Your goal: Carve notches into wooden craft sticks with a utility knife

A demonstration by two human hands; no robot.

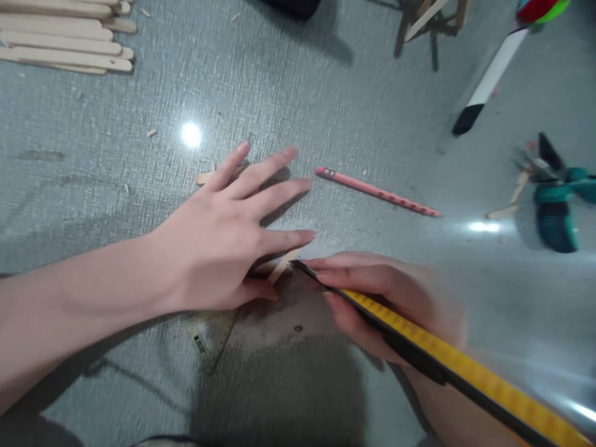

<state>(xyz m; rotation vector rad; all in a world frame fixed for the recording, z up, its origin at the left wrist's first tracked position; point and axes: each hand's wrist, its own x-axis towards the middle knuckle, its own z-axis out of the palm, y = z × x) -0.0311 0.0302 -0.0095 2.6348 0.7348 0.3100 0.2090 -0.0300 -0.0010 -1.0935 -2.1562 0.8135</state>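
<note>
My left hand point(214, 236) lies palm down with its fingers spread over the table. A narrow piece of wooden stick point(282, 267) sticks out between its index finger and thumb, pinned to the surface. Another wooden stick point(203, 179) shows partly from under the fingers. My right hand point(372, 298) is closed around a yellow and black utility knife point(405, 338), slightly blurred. The knife's blade points left, and its tip is at the narrow stick piece; whether it touches cannot be made out. A clear ruler point(212, 338) with printed markings lies partly hidden under my left hand.
A pink pencil point(377, 191) lies right of my left fingers. Several craft sticks point(65, 37) are stacked at top left. At right are teal-handled pliers point(554, 198) and a white and black marker point(493, 74). A small wooden frame point(433, 18) stands at the top; wood chips are scattered.
</note>
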